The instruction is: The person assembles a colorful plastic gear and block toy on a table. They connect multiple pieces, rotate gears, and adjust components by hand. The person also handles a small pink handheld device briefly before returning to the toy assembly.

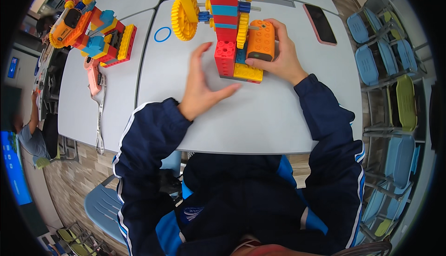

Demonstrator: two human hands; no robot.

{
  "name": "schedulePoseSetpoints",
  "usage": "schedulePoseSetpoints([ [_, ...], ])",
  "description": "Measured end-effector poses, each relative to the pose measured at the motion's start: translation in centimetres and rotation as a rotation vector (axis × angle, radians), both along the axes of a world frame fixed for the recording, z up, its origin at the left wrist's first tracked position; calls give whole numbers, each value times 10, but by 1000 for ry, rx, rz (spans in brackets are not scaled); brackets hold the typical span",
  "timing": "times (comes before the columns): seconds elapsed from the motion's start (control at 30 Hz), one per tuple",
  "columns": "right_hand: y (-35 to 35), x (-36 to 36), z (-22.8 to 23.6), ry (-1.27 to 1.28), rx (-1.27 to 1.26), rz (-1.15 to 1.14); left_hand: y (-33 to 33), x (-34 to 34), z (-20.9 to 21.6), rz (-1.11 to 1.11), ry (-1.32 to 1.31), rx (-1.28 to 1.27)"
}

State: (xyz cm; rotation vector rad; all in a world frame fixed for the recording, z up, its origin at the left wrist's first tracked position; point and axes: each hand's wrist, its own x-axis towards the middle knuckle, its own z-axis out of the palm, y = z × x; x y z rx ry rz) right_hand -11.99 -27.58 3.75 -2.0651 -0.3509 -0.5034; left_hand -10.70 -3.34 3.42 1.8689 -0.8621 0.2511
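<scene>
In front of me stands a tall building-block model [226,58] with a red column, blue bands and a yellow-and-red foot. Yellow gear wheels [184,19] sit on axles through its upper part. My right hand [284,56] grips an orange block-shaped unit [261,41] with round studs, fingers behind it and thumb at its near edge. That unit sits against the column's right side, above the foot. My left hand [202,88] is beside the column's left, fingers and thumb spread, holding nothing; it is slightly blurred.
Another block model [95,35] with an orange unit stands at the left, near a pink handheld device [93,76] with a lanyard [100,121]. A blue ring [162,34] lies left of the column, a phone [319,24] at right. Stacked chairs [385,60] line the right side.
</scene>
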Motion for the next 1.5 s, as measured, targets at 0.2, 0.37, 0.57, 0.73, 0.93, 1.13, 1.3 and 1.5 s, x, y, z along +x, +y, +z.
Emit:
schedulePoseSetpoints([
  [0.2, -3, 0, 3, -132, -97, -60, -39, 6, -10, -135, 419, -187],
  [0.37, -2, 1, 3, -144, -86, -73, -38, 5, -12, -155, 471, -228],
  [0.57, -4, 7, -1, -227, -99, -87, -36, 4, -6, -145, 450, -206],
  [0.73, -4, 3, 4, -155, -111, -70, -39, 2, -5, -133, 446, -229],
  [0.93, -1, 2, 5, -124, -107, -52, -40, 9, -13, -143, 501, -260],
  [1.13, 1, 1, 2, -131, -88, -44, -40, 9, -12, -115, 500, -256],
  [1.3, 5, -2, -6, -87, 64, 30, -40, 11, -15, -114, 497, -274],
  [1.5, 3, 0, -12, -86, 70, 33, -40, 12, -15, -112, 509, -265],
])
